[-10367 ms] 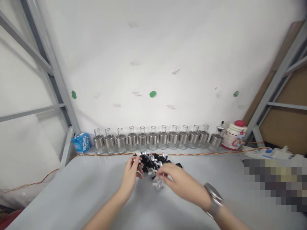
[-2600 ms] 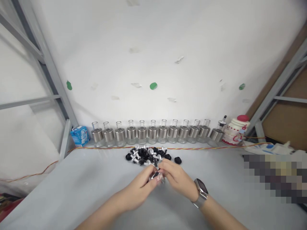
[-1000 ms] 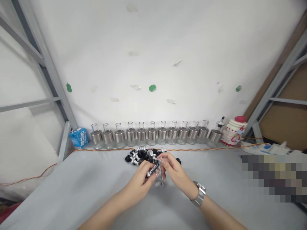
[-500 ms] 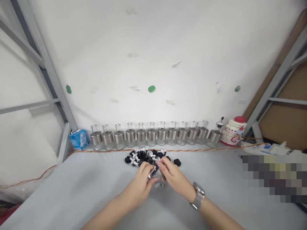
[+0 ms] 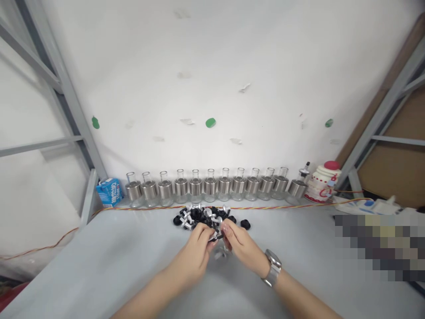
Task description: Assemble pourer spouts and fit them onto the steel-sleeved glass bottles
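My left hand (image 5: pixel 195 250) is closed around a small silver-and-black pourer spout (image 5: pixel 213 238). My right hand (image 5: pixel 245 248), with a metal-band watch on its wrist, pinches at the black end of the same spout; its fingertips partly hide what they grip. Just below the fingers is a blurred, clear-and-silver piece (image 5: pixel 220 254), and I cannot tell whether it hangs or lies on the table. Behind both hands lies a pile of loose silver and black pourer parts (image 5: pixel 198 213). A black stopper (image 5: pixel 245 224) sits to the right of the pile.
Glass bottles with steel sleeves (image 5: pixel 210 185) line the back wall. The rightmost bottle (image 5: pixel 298 188) bears a pourer. A blue carton (image 5: pixel 110 193) stands left, a red-and-white jar (image 5: pixel 322 181) right. Twisted wire (image 5: pixel 265 208) crosses the grey table (image 5: pixel 133 248). A white power strip (image 5: pixel 372 206) lies right.
The spout has turned between my hands from steeply tilted to nearly level. My left thumb has drawn in closer. The pile and bottles are unchanged.
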Demonstrator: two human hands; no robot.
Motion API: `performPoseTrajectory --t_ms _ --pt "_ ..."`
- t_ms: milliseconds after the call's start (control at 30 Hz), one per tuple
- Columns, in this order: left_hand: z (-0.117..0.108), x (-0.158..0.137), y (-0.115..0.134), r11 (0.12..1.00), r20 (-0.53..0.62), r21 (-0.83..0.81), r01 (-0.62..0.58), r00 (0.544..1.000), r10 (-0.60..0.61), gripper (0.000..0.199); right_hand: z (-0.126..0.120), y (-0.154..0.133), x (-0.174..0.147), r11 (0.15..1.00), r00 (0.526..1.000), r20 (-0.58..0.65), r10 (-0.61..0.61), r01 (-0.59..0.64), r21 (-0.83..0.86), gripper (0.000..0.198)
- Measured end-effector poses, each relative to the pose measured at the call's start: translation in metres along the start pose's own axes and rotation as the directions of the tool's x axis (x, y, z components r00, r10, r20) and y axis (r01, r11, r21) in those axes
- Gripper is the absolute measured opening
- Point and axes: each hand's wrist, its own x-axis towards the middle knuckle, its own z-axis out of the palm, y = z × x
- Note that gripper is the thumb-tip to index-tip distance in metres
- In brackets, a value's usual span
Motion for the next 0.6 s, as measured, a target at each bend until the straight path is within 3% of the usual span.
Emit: performPoseTrajectory --t_ms 333,600 --pt "-0.001 0.0 0.007 1.0 -0.034 0.026 -0.005 0.999 0.006 0.018 0.0 0.001 0.001 1.0 0.997 0.071 0.008 -0.009 0.018 0.035" --pt "-0.003 -0.003 0.007 0.96 -0.208 0.263 -0.097 0.966 0.155 0.009 0.01 0.001 -0.004 0.953 0.983 0.162 0.083 -0.126 0.276 0.049"
